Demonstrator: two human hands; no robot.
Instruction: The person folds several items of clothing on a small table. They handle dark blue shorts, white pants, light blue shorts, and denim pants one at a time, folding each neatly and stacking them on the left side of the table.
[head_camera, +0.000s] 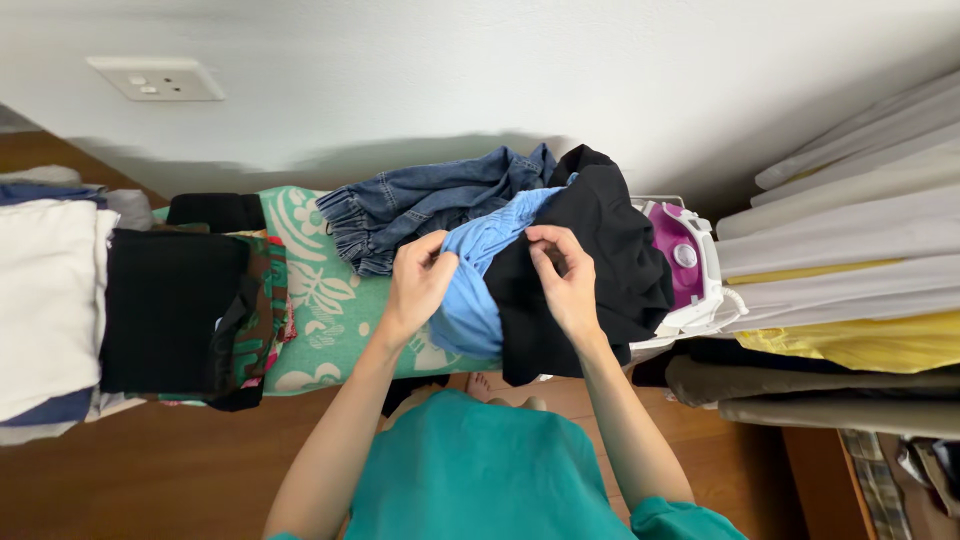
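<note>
At the centre of the frame, both hands work on a light blue garment (478, 270) that lies bunched on the ironing board (330, 300), whose cover is green with a white leaf print. The left hand (418, 283) pinches a fold of the blue cloth between thumb and fingers, closed tight on it. The right hand (565, 275) grips the cloth's other edge just where it meets a black garment (600, 260); its fingers are curled shut on the fabric. Blue jeans (420, 205) lie crumpled above the hands, touching the blue garment. Right of the black garment, a purple and white iron (685, 260) sits in the white holder (700, 315) at the board's end. Toward the left of the frame, a folded black cloth (170, 305) rests on a patterned garment (265, 300), beside a white folded stack (45, 290). Hanging pale and yellow clothes (850, 250) fill the right side.
</note>
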